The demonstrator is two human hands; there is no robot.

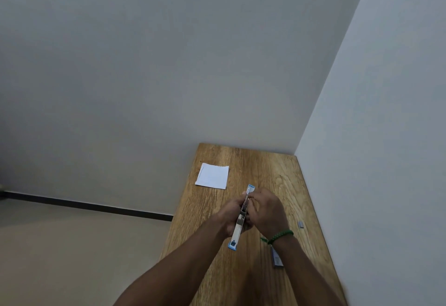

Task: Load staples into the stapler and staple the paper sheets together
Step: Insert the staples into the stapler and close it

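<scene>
Both forearms enter from the bottom edge and meet at lower centre of the frame, above the wooden table (243,165). Left hand (233,216) is wrapped around the stapler (237,229), which is swung open and pointing away: blue-white tip up top, blue end low and toward the camera. Right hand (264,211) has fingers pinched at the open metal channel; can't tell whether staples sit between them. Green bracelet (280,235) on the right wrist. Staple strip (277,257) lies on the table just under that wrist, a shorter staple piece (300,225) further right. Paper sheets (212,176) rest near the table's far left edge, well apart from the hands.
</scene>
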